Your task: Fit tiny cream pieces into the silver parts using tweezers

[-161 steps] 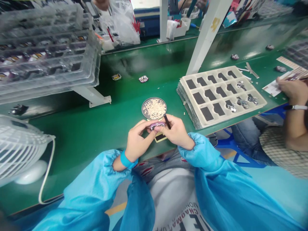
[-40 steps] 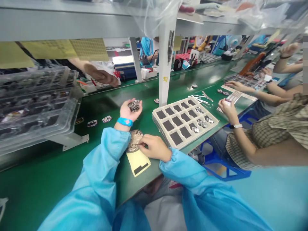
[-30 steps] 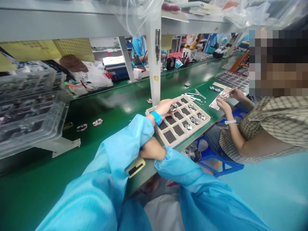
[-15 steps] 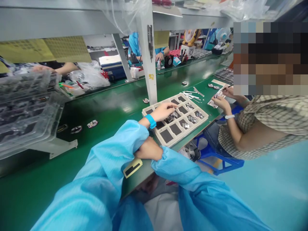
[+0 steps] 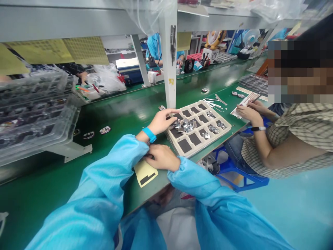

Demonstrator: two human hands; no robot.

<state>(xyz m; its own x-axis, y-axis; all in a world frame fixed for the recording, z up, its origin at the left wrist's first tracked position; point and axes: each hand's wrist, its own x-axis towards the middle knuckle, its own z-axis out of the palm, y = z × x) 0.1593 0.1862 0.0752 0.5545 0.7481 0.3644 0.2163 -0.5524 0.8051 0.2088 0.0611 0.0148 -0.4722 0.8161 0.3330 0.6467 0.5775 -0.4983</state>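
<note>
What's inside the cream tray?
A heap of metal parts lies on the tray, with more toward the right; several pockets show dark bottoms. Anything under the heap or left hand is covered.

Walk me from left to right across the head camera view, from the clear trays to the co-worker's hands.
Stacked clear trays, two small purple-edged parts, the left hand's blue wristband, the left hand itself, the pile of silver parts by its fingers, loose pale strips, the co-worker's hands.
</note>
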